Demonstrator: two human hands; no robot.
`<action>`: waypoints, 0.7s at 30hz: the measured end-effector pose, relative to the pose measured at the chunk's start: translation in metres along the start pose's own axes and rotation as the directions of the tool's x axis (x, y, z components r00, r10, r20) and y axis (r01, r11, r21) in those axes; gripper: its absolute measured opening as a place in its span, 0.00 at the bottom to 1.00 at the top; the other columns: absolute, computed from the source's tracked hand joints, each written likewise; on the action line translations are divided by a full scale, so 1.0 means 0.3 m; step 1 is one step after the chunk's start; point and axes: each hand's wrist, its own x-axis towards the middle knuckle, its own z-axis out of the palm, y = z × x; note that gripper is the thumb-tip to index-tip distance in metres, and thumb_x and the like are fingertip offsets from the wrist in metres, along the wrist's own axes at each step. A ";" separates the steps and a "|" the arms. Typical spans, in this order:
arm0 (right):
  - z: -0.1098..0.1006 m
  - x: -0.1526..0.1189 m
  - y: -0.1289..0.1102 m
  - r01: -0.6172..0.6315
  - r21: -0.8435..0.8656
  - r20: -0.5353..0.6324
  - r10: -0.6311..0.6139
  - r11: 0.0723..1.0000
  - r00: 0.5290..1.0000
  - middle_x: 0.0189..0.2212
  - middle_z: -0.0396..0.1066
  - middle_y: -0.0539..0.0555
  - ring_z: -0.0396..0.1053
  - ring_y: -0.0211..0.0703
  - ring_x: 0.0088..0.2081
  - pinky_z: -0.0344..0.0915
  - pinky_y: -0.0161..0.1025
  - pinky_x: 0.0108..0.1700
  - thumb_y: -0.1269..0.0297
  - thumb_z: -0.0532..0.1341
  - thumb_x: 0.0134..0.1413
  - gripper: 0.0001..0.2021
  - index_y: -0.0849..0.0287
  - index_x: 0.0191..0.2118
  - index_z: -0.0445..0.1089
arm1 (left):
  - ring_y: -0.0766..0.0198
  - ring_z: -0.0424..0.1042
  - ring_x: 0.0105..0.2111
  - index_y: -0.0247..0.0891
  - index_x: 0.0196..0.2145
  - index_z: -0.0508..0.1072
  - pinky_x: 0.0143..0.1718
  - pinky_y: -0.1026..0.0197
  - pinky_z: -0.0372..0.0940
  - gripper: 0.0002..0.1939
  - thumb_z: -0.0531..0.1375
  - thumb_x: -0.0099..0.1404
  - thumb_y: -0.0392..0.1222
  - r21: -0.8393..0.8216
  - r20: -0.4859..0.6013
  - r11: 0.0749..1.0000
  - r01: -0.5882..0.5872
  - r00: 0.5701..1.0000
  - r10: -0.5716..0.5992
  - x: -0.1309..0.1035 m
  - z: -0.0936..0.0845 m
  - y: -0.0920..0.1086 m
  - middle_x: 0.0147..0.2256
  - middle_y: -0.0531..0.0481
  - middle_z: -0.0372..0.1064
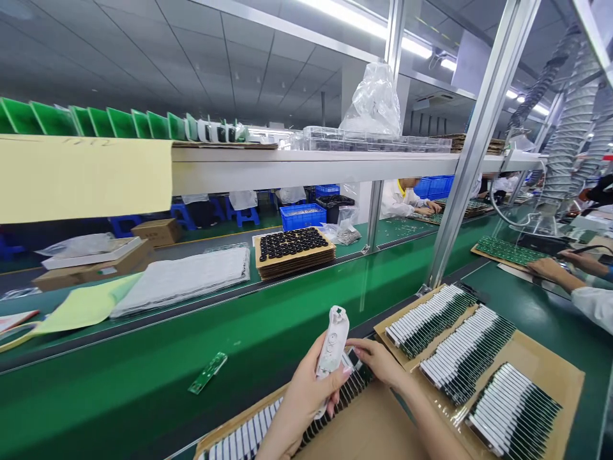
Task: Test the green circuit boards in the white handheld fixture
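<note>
A long white plastic housing (334, 342) stands tilted upward in my left hand (306, 390), whose fingers and thumb are wrapped round its lower part. Just to its right, my right hand (383, 364) has thumb and index finger at one of the dark-and-white board pieces (354, 359), at the upper end of a row on a cardboard sheet (368, 425). The row of upright white-and-green pieces (249, 434) runs down to the lower left, partly hidden behind my left hand and forearm.
Cardboard (550, 364) with three rows of similar pieces lies at the right. A loose green circuit board (207, 373) rests on the green belt (158, 364). Beyond are stacked trays of black parts (294, 249), a metal post (479, 140) and an overhead shelf (297, 169). Other people's hands (550, 269) work at right.
</note>
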 end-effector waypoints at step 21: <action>-0.042 -0.090 -0.360 0.179 0.291 -0.344 -0.072 0.940 0.936 0.40 0.73 0.55 0.68 0.46 0.43 0.65 0.43 0.48 0.54 0.60 0.55 0.16 0.55 0.47 0.73 | 0.71 0.58 0.16 0.34 0.62 0.47 0.14 0.70 0.54 0.38 0.59 0.64 0.54 -0.184 -0.024 0.980 -0.078 0.997 0.075 0.048 0.064 -0.061 0.25 0.51 0.64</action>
